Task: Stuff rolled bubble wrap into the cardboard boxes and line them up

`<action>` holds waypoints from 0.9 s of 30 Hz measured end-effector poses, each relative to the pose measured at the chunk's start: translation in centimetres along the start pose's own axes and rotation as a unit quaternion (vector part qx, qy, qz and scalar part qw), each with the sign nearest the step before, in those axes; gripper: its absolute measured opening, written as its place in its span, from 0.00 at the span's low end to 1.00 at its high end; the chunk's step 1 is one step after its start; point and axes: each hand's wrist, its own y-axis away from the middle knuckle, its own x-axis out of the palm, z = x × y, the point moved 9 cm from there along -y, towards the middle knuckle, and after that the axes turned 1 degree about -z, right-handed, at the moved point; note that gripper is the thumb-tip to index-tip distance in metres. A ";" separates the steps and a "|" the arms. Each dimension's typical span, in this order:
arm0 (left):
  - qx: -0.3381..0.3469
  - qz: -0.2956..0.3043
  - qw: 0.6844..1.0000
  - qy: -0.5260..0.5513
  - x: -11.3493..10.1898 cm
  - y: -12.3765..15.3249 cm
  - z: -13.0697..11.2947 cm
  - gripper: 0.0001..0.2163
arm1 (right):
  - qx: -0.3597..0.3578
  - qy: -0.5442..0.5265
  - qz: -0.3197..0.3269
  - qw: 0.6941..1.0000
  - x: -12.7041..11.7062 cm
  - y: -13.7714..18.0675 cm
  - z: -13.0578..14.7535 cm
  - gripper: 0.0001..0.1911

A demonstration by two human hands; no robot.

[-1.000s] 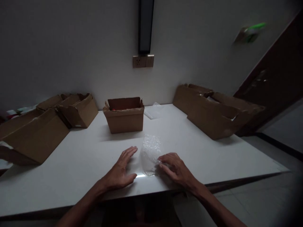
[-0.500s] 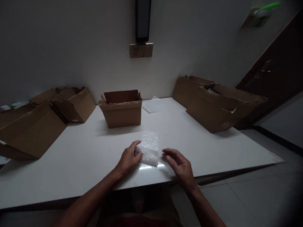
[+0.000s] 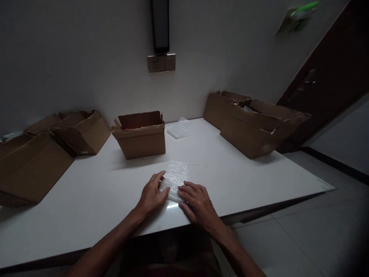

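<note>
A clear sheet of bubble wrap (image 3: 176, 171), its near part folded over, lies flat on the white table in front of me. My left hand (image 3: 152, 194) grips its left edge, with the thumb on top and the index finger stretched along the side. On the right, my right hand (image 3: 194, 200) has its fingers over the near right corner and its thumb low beside the near edge. Both hands partly cover the fold, so whatever lies inside it cannot be made out.
An open cardboard box (image 3: 141, 142) stands behind the bubble wrap. More clear plastic sheets (image 3: 178, 129) lie by the wall. Other cardboard boxes stand left (image 3: 37, 165) and right (image 3: 248, 132). The white table (image 3: 95, 207) ends just before me.
My right hand has moved left from beside the bubble wrap onto its right corner. My left hand stays at the left edge. The view has shifted slightly right.
</note>
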 end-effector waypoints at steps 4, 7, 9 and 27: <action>0.194 0.003 0.978 -0.080 -0.1 2.5 -3.1 0.28 | -0.021 0.002 -0.044 0.999 -0.1 0.1 0.1 0.14; 0.233 0.044 0.964 -0.116 0.7 3.2 -3.4 0.27 | -0.016 -0.017 -0.053 0.998 -0.2 0.1 -0.2 0.13; 0.220 0.052 0.967 -0.114 0.8 3.1 -3.4 0.23 | 0.010 -0.055 -0.052 0.997 -0.6 0.0 -0.6 0.13; -0.091 0.071 0.993 -0.022 0.0 2.4 0.1 0.20 | 0.015 -0.057 -0.140 0.988 -3.4 1.4 0.3 0.16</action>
